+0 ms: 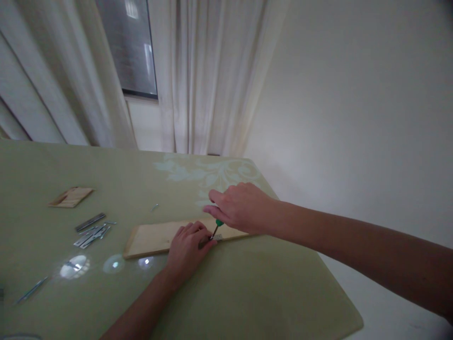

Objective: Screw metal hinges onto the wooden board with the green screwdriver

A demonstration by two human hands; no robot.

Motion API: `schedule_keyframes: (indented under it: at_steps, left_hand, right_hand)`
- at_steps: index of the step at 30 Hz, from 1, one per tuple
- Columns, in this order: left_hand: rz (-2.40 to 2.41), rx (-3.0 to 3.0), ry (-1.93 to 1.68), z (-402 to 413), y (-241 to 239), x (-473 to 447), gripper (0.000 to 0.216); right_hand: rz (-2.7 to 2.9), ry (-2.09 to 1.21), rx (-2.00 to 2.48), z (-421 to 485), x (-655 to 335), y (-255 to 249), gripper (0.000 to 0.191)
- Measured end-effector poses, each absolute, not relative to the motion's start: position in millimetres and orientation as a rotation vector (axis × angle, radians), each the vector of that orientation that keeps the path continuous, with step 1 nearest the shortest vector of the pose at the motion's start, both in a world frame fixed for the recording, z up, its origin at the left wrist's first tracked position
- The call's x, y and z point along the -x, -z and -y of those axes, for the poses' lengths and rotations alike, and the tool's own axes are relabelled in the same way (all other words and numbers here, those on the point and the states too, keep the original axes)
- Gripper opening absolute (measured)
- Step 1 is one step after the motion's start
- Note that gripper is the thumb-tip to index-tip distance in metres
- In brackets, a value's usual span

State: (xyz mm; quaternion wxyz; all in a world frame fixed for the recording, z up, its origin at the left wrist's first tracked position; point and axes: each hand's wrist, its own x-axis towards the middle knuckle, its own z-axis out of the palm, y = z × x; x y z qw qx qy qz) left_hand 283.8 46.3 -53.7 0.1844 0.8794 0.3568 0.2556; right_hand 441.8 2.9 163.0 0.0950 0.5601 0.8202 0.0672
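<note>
A long pale wooden board (152, 238) lies flat on the table. My left hand (188, 245) is closed over its near edge, with fingers on top and the thumb by a small metal hinge plate (217, 237). My right hand (244, 205) is wrapped round a screwdriver (219, 222), of which a bit of green handle and the thin shaft show. The shaft leans down, its tip at the hinge plate beside my left fingertips. Whether a screw sits under the tip is too small to tell. My right forearm and hand hide part of the board's far right end.
Left of the board lie several metal hinges and strips (92, 235) and a dark metal bar (90, 222). Farther back are a small wooden piece (71, 197) and a tiny metal bit (155, 207). A thin pen-like tool (31, 290) lies front left. The green table (269, 288) ends by a white wall.
</note>
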Motion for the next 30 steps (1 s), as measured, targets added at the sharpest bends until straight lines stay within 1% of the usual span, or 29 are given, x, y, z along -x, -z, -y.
schedule_keyframes:
  at_steps: [1,5,9,10,13,14,15,18,21,23,26,27,28,30]
  left_hand:
    - [-1.006,-2.479,-0.719,-46,54,-284,0.010]
    - [-0.996,-2.494,-0.720,-47,55,-284,0.011]
    - [-0.975,-2.518,-0.742,-48,55,-283,0.013]
    - [-0.970,-2.517,-0.742,-48,55,-283,0.014]
    - [-0.946,-2.501,-0.748,-49,55,-283,0.015]
    - [-0.943,-2.494,-0.752,-49,55,-283,0.015]
    - [-0.945,-2.487,-0.755,-49,55,-283,0.016]
    - [-0.977,-2.471,-0.769,-49,56,-284,0.016]
    - [-0.994,-2.477,-0.771,-48,55,-284,0.016]
    - [-0.992,-2.476,-0.765,-48,55,-284,0.016]
    - [-0.989,-2.459,-0.757,-48,53,-285,0.019]
    - [-0.990,-2.455,-0.751,-48,53,-285,0.020]
    - [-0.993,-2.454,-0.747,-48,53,-285,0.020]
    - [-1.001,-2.455,-0.751,-47,53,-285,0.019]
  right_hand:
    - [-2.410,-0.209,-1.672,-3,-441,-162,0.039]
    - [-2.587,-0.097,-1.594,2,-441,-156,0.025]
    - [-2.663,-0.047,-1.555,6,-443,-156,0.022]
    - [-2.628,-0.078,-1.578,6,-442,-157,0.024]
    - [-2.437,-0.251,-1.746,3,-440,-159,0.045]
    - [-2.381,-0.297,-1.786,2,-439,-159,0.048]
    - [-2.353,-0.315,-1.800,2,-439,-160,0.047]
    - [-2.460,-0.217,-1.708,2,-439,-161,0.030]
    - [-2.595,-0.078,-1.634,4,-440,-164,0.027]
    - [-2.541,-0.075,-1.708,3,-440,-166,0.032]
    - [-2.346,-0.119,-1.851,-2,-440,-167,0.054]
    - [-2.324,-0.117,-1.861,-2,-440,-167,0.055]
    - [-2.334,-0.104,-1.850,-3,-441,-167,0.049]
    - [-2.419,-0.060,-1.795,-1,-442,-165,0.032]
